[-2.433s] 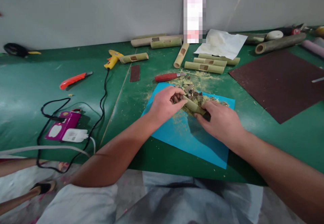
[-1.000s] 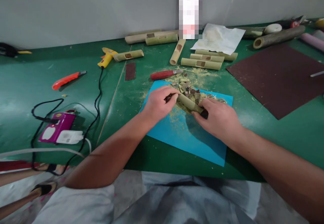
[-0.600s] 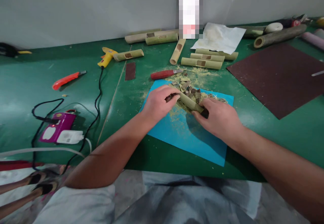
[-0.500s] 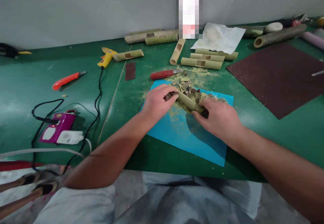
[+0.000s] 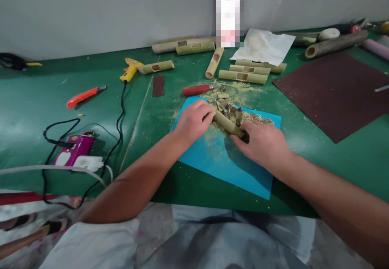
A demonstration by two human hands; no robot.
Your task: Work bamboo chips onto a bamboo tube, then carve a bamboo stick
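A pale green bamboo tube slants between my two hands above a blue sheet. My left hand pinches its far left end with thumb and fingertips. Round the near right end, the fingers of my right hand are closed, hiding that end. Wood chips and shavings lie heaped on the sheet just behind the tube. A red-handled knife rests beyond the sheet, its blade toward the chips.
Several cut bamboo tubes lie at the back. A yellow glue gun, an orange utility knife and a purple power strip with cables are on the left. To the right is a dark brown sheet. Someone's feet show lower left.
My hands keep hold of the bamboo tube in nearly the same spot; the dark part at its right end is now covered by my right hand. The view has shifted slightly.
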